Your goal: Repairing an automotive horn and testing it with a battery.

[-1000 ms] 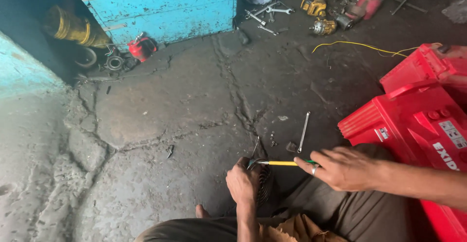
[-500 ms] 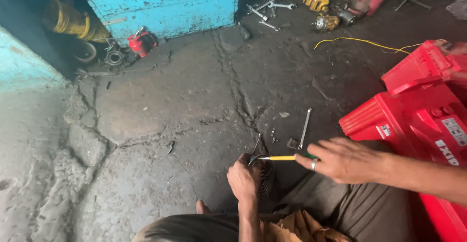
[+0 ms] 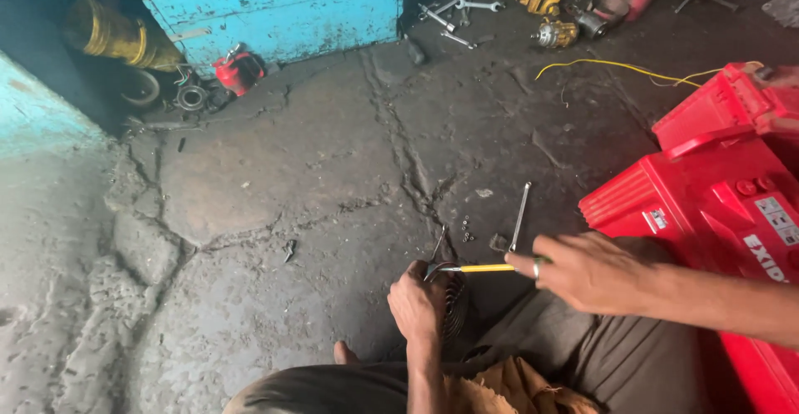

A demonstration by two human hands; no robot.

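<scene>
Both hands unmoved, left hand (image 3: 420,302) still gripping dark coiled part (image 3: 454,306), right hand (image 3: 587,271) still holding yellow-handled tool (image 3: 487,268)

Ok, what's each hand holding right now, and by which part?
The right hand grips a yellow-shafted tool by its handle end. The left hand is closed around a dark ribbed round part, gripping its side; the tool's tip meets it there.
</scene>
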